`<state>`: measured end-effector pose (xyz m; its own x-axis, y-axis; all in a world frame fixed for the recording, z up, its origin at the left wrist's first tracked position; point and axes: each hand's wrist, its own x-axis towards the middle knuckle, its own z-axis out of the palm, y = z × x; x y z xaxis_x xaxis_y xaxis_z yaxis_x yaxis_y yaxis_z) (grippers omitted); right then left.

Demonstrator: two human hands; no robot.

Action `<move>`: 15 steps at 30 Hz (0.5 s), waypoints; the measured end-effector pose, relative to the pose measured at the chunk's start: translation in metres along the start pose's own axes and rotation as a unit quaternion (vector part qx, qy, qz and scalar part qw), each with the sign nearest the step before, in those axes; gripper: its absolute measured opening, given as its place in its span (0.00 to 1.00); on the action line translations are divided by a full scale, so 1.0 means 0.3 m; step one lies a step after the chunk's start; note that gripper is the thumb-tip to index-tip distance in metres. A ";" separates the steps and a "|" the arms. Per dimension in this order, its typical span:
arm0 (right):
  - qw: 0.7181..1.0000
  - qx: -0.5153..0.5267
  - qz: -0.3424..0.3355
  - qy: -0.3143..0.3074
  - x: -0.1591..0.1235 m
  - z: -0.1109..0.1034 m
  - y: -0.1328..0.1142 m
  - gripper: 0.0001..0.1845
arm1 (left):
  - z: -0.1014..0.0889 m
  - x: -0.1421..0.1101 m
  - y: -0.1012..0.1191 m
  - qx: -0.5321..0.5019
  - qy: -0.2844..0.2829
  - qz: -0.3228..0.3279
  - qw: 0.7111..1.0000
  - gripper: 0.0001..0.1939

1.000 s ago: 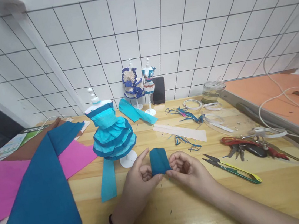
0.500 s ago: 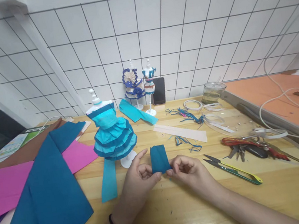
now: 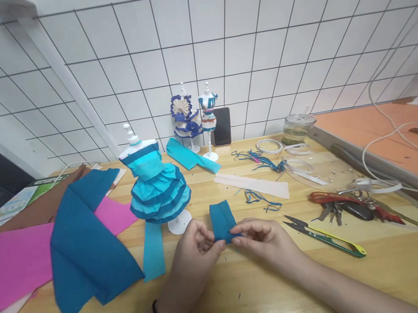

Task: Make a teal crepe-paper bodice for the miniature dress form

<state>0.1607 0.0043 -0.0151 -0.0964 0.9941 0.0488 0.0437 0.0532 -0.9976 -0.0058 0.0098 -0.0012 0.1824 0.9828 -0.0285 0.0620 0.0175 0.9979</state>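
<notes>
A small dark teal piece of crepe paper is held upright just above the wooden table. My left hand pinches its lower left corner between thumb and curled fingers. My right hand has the lower right corner between thumb and index finger, and the bottom edge looks slightly folded there. Beyond my left hand stands a small white dress form in a ruffled turquoise dress with dark teal trim. A flat turquoise strip lies beside its base.
Left lie a large dark teal sheet and pink paper. Thread snips, keys and a pale strip lie to the right. Two dressed forms and a phone stand against the tiled wall.
My left index finger has curled down to the small paper, and my right fingers have closed over its corner. The large teal sheet at left has shifted and its lower end is now higher.
</notes>
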 end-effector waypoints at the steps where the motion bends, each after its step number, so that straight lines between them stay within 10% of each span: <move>1: 1.000 0.004 0.000 -0.004 0.000 0.000 0.002 0.08 | -0.001 0.000 -0.001 0.025 0.005 0.011 1.000 0.13; 15: 0.985 -0.137 -0.106 -0.007 0.000 -0.011 0.000 0.07 | -0.014 -0.002 0.009 0.191 -0.006 0.088 0.978 0.06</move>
<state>0.1639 0.0046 -0.0149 -0.1454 0.9569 0.2514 0.2871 0.2840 -0.9148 -0.0099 0.0100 0.0016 0.2341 0.9622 0.1390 0.3903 -0.2239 0.8931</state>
